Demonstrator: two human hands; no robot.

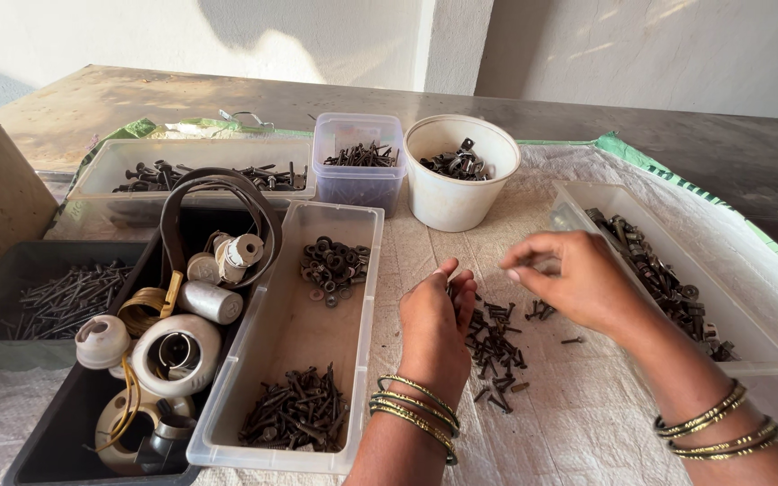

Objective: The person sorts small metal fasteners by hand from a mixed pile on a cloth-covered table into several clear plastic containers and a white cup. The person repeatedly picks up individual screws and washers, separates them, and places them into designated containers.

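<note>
My left hand (436,326) hovers over a loose heap of dark screws (497,346) on the woven white sheet, fingers curled together around what look like a few screws. My right hand (578,279) is raised just right of it, thumb and forefinger pinched at their tips; whether something small is between them is unclear. A clear rectangular tray (283,319) stands left of my left hand, with washers (333,267) at its far end and dark screws (299,409) at its near end.
A clear tray of mixed metal parts (664,279) lies at the right. At the back stand a white tub (459,171), a small clear box of screws (359,162) and a long clear tray (195,171). A black bin of fittings (173,333) and a tray of nails (56,297) are at the left.
</note>
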